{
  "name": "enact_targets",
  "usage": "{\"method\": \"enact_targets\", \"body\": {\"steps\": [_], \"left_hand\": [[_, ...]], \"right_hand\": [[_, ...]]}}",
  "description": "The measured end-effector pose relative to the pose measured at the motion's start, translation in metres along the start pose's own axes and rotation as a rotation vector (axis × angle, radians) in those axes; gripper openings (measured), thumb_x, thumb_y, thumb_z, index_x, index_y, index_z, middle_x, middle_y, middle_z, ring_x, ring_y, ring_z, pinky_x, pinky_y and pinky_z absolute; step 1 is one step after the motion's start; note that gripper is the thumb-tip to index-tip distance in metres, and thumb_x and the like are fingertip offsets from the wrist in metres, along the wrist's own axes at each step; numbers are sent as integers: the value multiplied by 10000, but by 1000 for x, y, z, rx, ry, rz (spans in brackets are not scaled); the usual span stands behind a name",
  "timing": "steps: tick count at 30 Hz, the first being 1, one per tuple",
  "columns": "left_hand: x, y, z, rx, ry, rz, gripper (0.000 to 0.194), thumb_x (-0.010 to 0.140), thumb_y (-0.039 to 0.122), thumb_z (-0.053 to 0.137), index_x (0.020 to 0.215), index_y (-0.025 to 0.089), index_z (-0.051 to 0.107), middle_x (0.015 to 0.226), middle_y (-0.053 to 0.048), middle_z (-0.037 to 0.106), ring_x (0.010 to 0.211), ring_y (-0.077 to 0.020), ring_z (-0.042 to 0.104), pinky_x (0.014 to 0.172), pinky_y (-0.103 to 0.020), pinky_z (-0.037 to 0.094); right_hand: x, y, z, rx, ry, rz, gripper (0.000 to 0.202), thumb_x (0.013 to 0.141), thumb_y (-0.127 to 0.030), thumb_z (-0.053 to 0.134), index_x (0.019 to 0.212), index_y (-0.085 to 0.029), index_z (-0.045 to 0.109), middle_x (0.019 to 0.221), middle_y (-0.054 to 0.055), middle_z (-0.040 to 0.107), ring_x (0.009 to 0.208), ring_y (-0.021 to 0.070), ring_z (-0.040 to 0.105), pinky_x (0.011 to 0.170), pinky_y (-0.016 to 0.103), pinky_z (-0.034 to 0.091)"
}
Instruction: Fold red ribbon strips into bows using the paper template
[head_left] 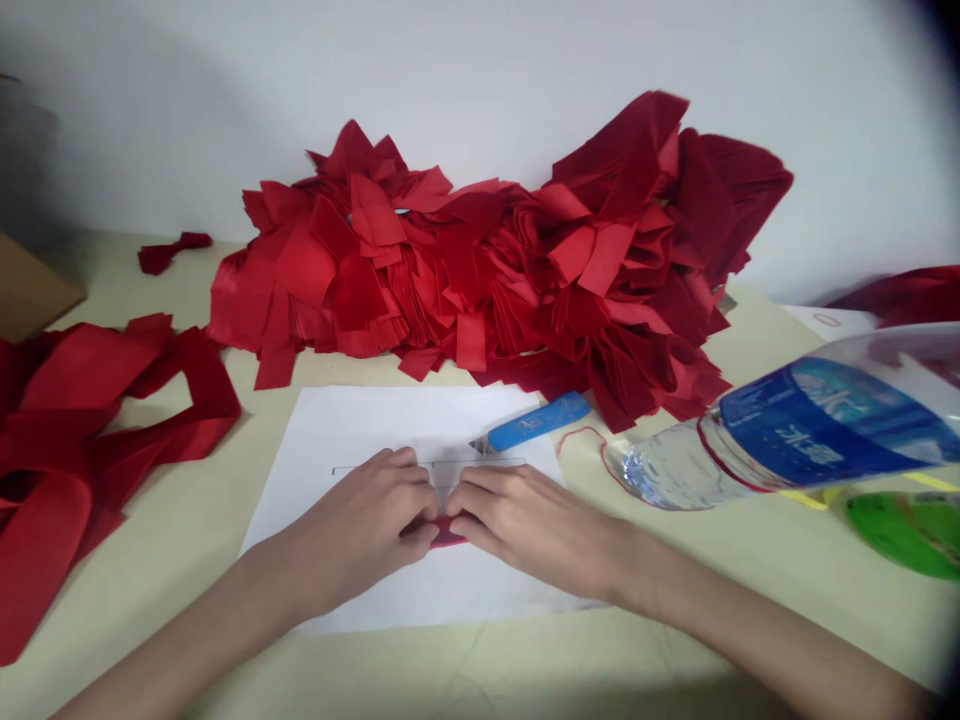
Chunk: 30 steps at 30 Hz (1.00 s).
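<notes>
My left hand (386, 520) and my right hand (510, 515) meet over a white sheet of paper (300, 500). Between them, a small red strip (450, 532) is pinched at both ends, mostly covered by my fingers. Thin drawn lines run across the paper behind my knuckles. A blue cutter (536, 422) lies aslant at the upper right of the sheet, its tip near my right hand.
A big heap of red fabric pieces (465, 270) stretches along the wall. Long red strips (82, 400) lie at the left. On the right are a water bottle (825, 420) on its side, a red thread (581, 430) and a green object (907, 530).
</notes>
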<state>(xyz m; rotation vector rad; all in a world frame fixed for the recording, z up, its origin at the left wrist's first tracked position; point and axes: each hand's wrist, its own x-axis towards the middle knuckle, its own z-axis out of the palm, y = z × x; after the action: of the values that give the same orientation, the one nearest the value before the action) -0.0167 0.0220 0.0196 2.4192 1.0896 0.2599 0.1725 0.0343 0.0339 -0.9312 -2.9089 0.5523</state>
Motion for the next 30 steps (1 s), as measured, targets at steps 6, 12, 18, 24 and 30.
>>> {"method": "enact_targets", "body": {"steps": [6, 12, 18, 24, 30], "left_hand": [[0, 2, 2, 137, 33, 50, 224, 813, 108, 459, 605, 186, 475, 631, 11, 569, 687, -163, 468, 700, -332, 394], [-4, 3, 5, 247, 61, 84, 150, 825, 126, 466, 691, 182, 505, 688, -18, 567, 741, -194, 479, 698, -347, 389], [0, 2, -5, -15, -47, 55, 175, 834, 143, 487, 664, 185, 489, 742, 21, 594, 736, -143, 512, 704, -285, 410], [-1, 1, 1, 128, 13, 85, 190, 851, 152, 465, 666, 186, 492, 690, -1, 569, 724, -172, 503, 687, -312, 408], [-12, 1, 15, 317, 187, 203, 180, 865, 119, 434, 736, 196, 532, 725, -38, 572, 739, -216, 495, 703, -377, 400]], "right_hand": [[-1, 5, 4, -188, 25, -75, 177, 901, -223, 460, 842, -124, 595, 797, 34, 596, 667, 149, 575, 564, 280, 414], [-2, 7, 8, -212, 45, -54, 165, 885, -227, 470, 820, -130, 587, 793, 37, 587, 616, 148, 552, 545, 281, 400], [-3, 11, 0, 176, 11, -10, 45, 831, -164, 551, 835, -172, 595, 822, -15, 604, 706, 92, 558, 651, 210, 423], [-4, 11, 9, -25, 68, -26, 93, 856, -214, 518, 835, -155, 585, 808, 9, 590, 643, 119, 547, 592, 249, 413], [-10, 13, 25, -347, 169, -153, 206, 911, -212, 403, 795, -133, 554, 757, 33, 549, 576, 134, 511, 504, 278, 374]]}}
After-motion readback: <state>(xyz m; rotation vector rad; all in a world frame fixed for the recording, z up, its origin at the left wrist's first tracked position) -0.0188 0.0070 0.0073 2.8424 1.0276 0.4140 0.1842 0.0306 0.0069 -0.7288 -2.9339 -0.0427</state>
